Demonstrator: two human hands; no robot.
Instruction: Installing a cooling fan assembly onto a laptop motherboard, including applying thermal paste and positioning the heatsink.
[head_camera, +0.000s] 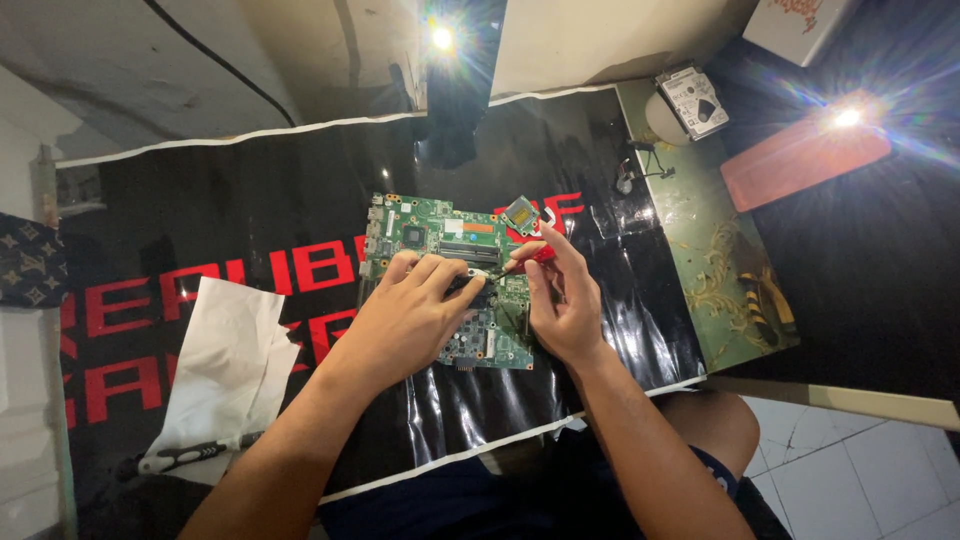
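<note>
A green circuit board (430, 232) lies on a glossy black sheet with red lettering (200, 230). My left hand (405, 320) rests flat on the board's lower middle, fingers pressing near a dark slot. My right hand (562, 300) is closed around a thin red-handled tool (530, 258), its tip pointing left at the board close to my left fingertips. A small square chip (521, 214) sits at the board's upper right corner, just above my right hand.
White tissue paper (225, 365) lies at left, with a black-handled tool (185, 455) beneath it. A hard drive (695, 103), a red-orange flat case (805, 162) and two bright lamps stand at the back. My knee (715, 425) shows below the table edge.
</note>
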